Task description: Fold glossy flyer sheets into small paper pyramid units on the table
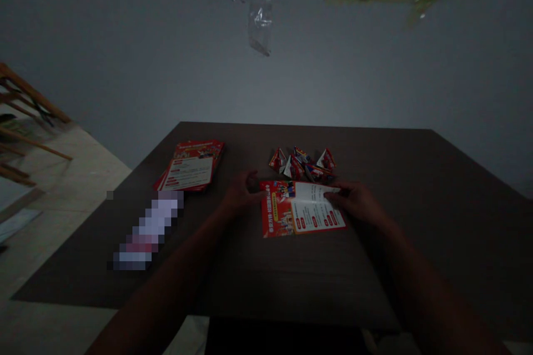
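Note:
A red and white printed flyer lies sideways in front of me, close to the tabletop. My left hand holds its left edge, thumb against the paper and fingers curled behind. At the upper right edge, my right hand pinches it between thumb and fingers. Just beyond the flyer sit several small folded paper pieces with pointed shapes, in red, white and dark blue. A loosely fanned stack of similar flyers rests to the left, away from both hands.
The dark wooden table meets a grey wall at its far side. A pixelated, bright oblong thing lies on the left, near my left forearm. Wooden furniture legs stand on the floor at far left.

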### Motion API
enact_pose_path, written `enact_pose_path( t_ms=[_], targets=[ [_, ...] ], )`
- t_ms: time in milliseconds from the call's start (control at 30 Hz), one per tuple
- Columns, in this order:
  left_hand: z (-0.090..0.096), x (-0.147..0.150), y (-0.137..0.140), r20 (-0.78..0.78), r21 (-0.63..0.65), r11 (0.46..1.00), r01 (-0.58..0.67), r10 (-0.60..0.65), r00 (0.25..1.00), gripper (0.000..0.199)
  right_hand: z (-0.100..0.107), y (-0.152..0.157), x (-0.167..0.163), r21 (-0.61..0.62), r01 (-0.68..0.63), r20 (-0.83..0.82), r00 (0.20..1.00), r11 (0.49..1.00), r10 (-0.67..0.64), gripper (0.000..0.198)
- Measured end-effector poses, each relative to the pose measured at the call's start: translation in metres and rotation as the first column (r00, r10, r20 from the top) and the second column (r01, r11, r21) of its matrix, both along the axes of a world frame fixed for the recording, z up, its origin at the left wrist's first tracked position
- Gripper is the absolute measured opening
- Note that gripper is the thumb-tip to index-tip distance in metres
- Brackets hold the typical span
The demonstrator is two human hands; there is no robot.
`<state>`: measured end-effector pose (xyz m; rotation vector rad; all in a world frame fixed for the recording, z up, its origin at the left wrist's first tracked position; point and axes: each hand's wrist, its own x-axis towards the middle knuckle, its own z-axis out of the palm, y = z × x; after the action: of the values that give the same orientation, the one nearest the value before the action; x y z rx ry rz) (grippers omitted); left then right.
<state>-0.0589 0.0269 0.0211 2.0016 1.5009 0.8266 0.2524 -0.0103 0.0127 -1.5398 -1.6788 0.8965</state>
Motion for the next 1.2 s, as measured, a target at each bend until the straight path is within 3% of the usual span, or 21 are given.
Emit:
enact_pose_path(
  t_ms=[100, 233, 300, 400, 467, 533, 633, 733, 900, 1067, 1200],
  targets=[
    [0.001, 0.000, 0.004, -0.007, -0.151, 0.972, 0.180, -0.183, 0.983, 0.038, 0.001, 0.000, 0.003, -0.034, 0.039, -0.010, 0.999, 0.999, -0.039, 0.020],
    [0.008, 0.007, 0.001, 0.077, -0.249, 0.932, 0.262, -0.251, 0.965, 0.027, 0.002, -0.001, 0.000, -0.104, 0.064, -0.054, 0.996, 0.992, -0.070, 0.023],
    [0.012, 0.008, -0.002, 0.192, -0.364, 0.891, 0.270, -0.212, 0.958, 0.029, 0.003, -0.001, -0.002, -0.105, 0.069, -0.061, 0.995, 0.992, -0.076, 0.021],
    [0.013, 0.009, -0.003, 0.379, -0.543, 0.783, 0.304, -0.094, 0.921, 0.030, 0.002, 0.000, -0.005, -0.097, 0.089, -0.057, 0.994, 0.991, -0.095, 0.021],
    [0.009, 0.011, -0.002, 0.503, -0.588, 0.734, 0.340, 0.003, 0.864, 0.026, 0.001, 0.002, -0.006, -0.086, 0.121, -0.022, 0.992, 0.989, -0.123, 0.023],
    [0.002, 0.016, 0.001, 0.587, -0.594, 0.721, 0.356, 0.086, 0.805, 0.024, 0.000, 0.004, -0.006, -0.071, 0.138, 0.009, 0.990, 0.988, -0.138, 0.028],
    [-0.008, 0.024, 0.005, 0.646, -0.569, 0.763, 0.308, 0.183, 0.741, 0.029, -0.002, 0.007, -0.003, -0.027, 0.140, 0.020, 0.990, 0.990, -0.139, 0.030],
    [-0.015, 0.031, 0.009, 0.687, -0.467, 0.849, 0.247, 0.172, 0.706, 0.029, -0.004, 0.009, -0.001, 0.063, 0.147, 0.020, 0.989, 0.987, -0.149, 0.024],
    [-0.016, 0.031, 0.013, 0.668, -0.268, 0.952, 0.148, 0.073, 0.740, 0.028, -0.012, 0.012, -0.001, 0.169, 0.137, -0.092, 0.988, 0.976, -0.123, 0.020],
    [-0.018, 0.026, 0.016, 0.604, -0.127, 0.982, 0.142, -0.037, 0.796, 0.026, -0.010, 0.011, -0.001, 0.214, 0.150, -0.165, 0.979, 0.965, -0.116, 0.018],
    [-0.015, 0.024, 0.013, 0.573, -0.098, 0.987, 0.128, -0.049, 0.818, 0.026, -0.001, 0.006, -0.004, 0.227, 0.179, -0.205, 0.970, 0.957, -0.132, 0.016]
  ],
)
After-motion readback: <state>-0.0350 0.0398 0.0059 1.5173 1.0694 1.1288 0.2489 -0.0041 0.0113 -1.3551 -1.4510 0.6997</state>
